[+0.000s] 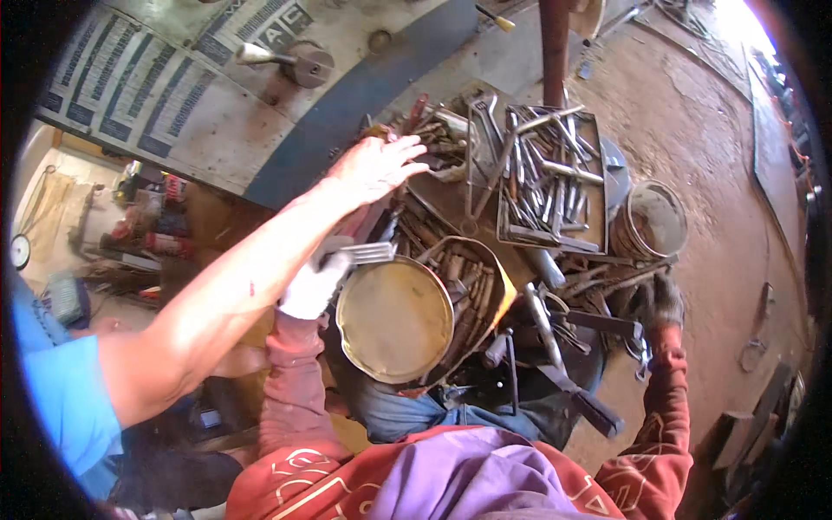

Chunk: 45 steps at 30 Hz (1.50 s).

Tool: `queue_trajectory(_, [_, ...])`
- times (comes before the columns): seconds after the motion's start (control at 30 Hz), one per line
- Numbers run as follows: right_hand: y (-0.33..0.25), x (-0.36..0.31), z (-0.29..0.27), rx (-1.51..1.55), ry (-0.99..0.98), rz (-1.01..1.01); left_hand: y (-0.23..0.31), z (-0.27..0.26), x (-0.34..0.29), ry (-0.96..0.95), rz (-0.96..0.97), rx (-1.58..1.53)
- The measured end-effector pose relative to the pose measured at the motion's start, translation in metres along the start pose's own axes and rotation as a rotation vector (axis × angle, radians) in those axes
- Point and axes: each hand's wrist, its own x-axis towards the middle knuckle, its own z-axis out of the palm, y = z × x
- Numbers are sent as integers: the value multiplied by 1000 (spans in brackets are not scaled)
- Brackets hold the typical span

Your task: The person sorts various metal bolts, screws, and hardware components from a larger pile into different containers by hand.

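Observation:
My left hand [312, 284], in a white and grey glove, is closed around a short grey metal piece [371, 253] with grooves along it. It is beside the rim of a round pan with a yellowish, dirty inside [396, 321]. My right hand [664, 303], in a dark glove, is at the right edge of the tool pile, close to some metal rods and a bucket [656, 218]; its fingers are too blurred to make out. A co-worker's bare hand [377, 169] reaches from the left over the tools, fingers stretched out.
A tray [592, 130] full of metal tools and bits stands at the back, with an adjustable wrench [488, 117] beside it. Rusty pieces fill a container [468, 277] right of the pan. A machine panel with a lever [269, 55] is at upper left. A file-like handle [596, 412] juts toward me.

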Motion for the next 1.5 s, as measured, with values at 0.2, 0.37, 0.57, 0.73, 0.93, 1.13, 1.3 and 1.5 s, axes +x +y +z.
queue_trajectory(0.2, [-24, -17, 41, -203, 101, -85, 23, 7, 51, -9, 374, 609])
queue_trajectory(0.37, [-29, -18, 43, -156, 385, -227, 25, 35, 82, 213, 609, 902])
queue_trajectory(0.57, [-34, -12, 55, 21, 391, -205, 34, 50, 98, 351, 191, 305])
queue_trajectory(0.73, [-26, -8, 54, -15, 353, -122, 32, 33, 77, 203, 46, 270])
queue_trajectory(0.93, [18, -11, 79, 53, 376, -129, -3, 21, 66, 519, 330, 524])
queue_trajectory(1.13, [-18, -13, 62, 41, 378, -177, 40, 72, 108, 338, 680, 730])
queue_trajectory(1.3, [41, -6, 82, 53, 332, -86, 56, 129, 146, 179, 414, 1188])
queue_trajectory(1.5, [26, -9, 64, 6, 304, -73, 52, 135, 134, 34, 565, 842])
